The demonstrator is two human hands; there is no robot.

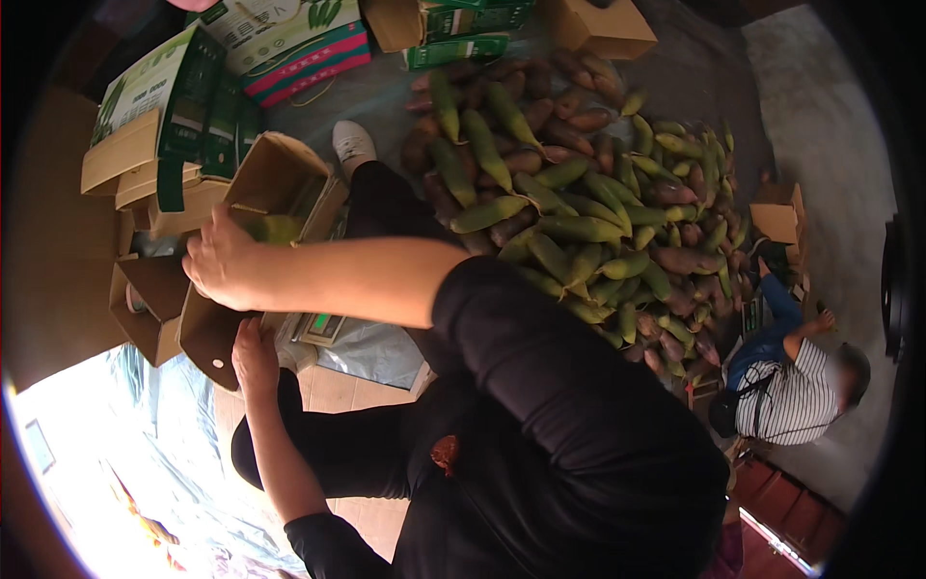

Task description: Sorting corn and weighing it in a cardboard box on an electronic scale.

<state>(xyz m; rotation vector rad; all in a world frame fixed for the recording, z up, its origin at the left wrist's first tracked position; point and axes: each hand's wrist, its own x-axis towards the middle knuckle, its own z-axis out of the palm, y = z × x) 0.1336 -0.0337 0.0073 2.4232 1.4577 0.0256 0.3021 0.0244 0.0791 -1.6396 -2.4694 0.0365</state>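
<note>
An open cardboard box (280, 159) stands at the left on a scale (321, 328) with a lit green display. Inside the box lies a green radish (277, 229), partly covered by my forearm. My right hand (224, 265) reaches across the box, its fingers curled over the edge of a cardboard flap (207, 333). Nearer to me, my left hand (256, 359) pinches the same flap along its rim. Part of the box's near side is hidden behind my right arm.
Many green and reddish radishes (579, 227) are heaped right of centre. Printed cartons (183, 106) stack at the far left, beside another open box (145, 304). A person in a striped shirt (786, 396) sits at the right near a small box (779, 212). Clear plastic sheeting (371, 352) lies by the scale.
</note>
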